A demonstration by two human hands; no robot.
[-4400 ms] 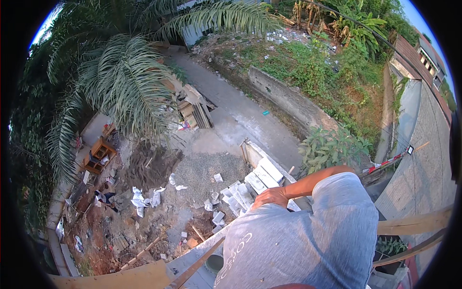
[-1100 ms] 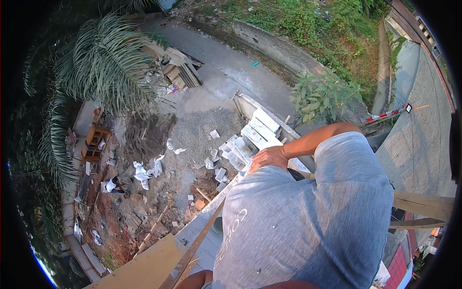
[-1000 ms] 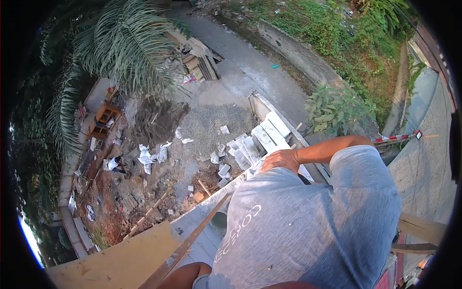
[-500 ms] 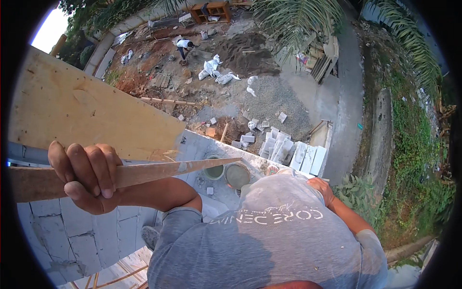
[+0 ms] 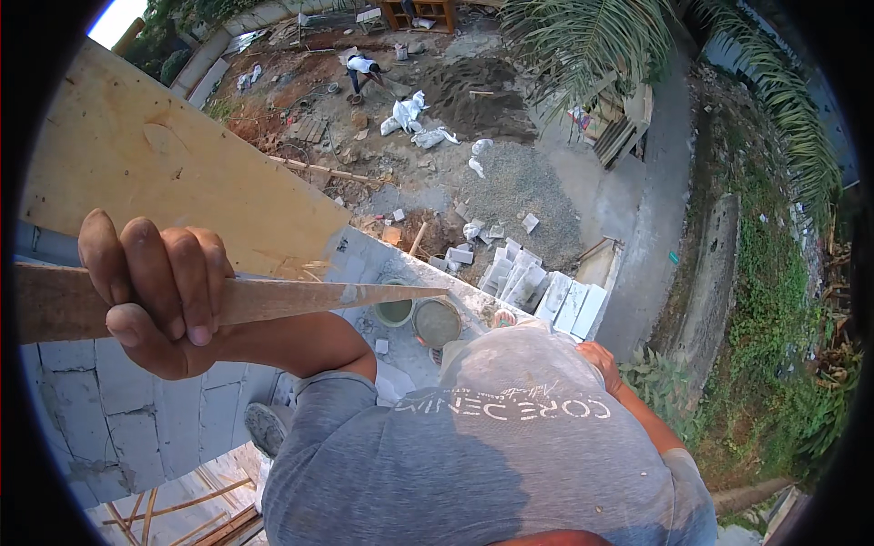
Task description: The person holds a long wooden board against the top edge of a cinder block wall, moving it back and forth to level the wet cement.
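Note:
My left hand [image 5: 155,282] is closed around a long wooden batten [image 5: 319,297] that crosses the left side of the view, its far end tapering toward the middle. My right hand [image 5: 596,362] is beyond my grey shirt's right side, fingers curled over something I cannot make out. My foot in a sandal [image 5: 503,318] shows past my shirt. Below the batten, two round containers [image 5: 435,320] of grey material stand on a pale block ledge [image 5: 364,259]. A plywood sheet [image 5: 173,173] lies behind my left hand, and a pale block wall [image 5: 127,405] is below it.
Far below, a co-worker [image 5: 362,68] bends over the dirt yard among white sacks [image 5: 405,118] and gravel [image 5: 523,187]. Stacked white blocks [image 5: 564,303] sit beside the ledge. A concrete path [image 5: 655,200], palm fronds and a green slope run along the right. Bamboo poles show lower left.
Since about a second ago my view has swung round, bringing my left hand on the batten into sight. In the last half second the view has shifted slightly.

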